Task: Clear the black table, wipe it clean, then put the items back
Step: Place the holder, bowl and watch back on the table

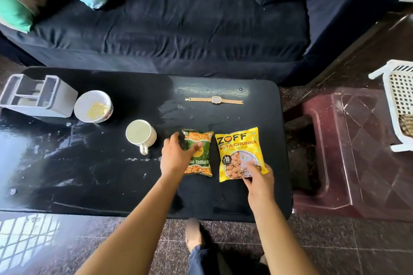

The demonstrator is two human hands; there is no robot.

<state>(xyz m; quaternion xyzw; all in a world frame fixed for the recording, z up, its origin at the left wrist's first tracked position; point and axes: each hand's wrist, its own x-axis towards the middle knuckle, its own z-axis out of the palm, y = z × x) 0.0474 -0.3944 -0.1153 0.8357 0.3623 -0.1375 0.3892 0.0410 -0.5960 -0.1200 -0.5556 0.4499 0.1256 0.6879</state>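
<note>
The black table (93, 176) holds a green snack packet (200, 143), a yellow soya chunks packet (238, 152), a white mug (140, 136), a white bowl (93, 106), a grey holder (38, 96) and a gold wristwatch (214, 100). My left hand (176, 154) lies on the green packet's left side, thumb across its front, fingers apart. My right hand (260, 177) touches the yellow packet's lower right corner with its fingertips. Both packets lie flat on the table.
A dark blue sofa (178, 29) with cushions runs behind the table. A maroon plastic stool (348, 152) stands at the table's right, with a white basket (397, 105) beyond it. My foot (193, 232) is on the tiled floor below the table's near edge.
</note>
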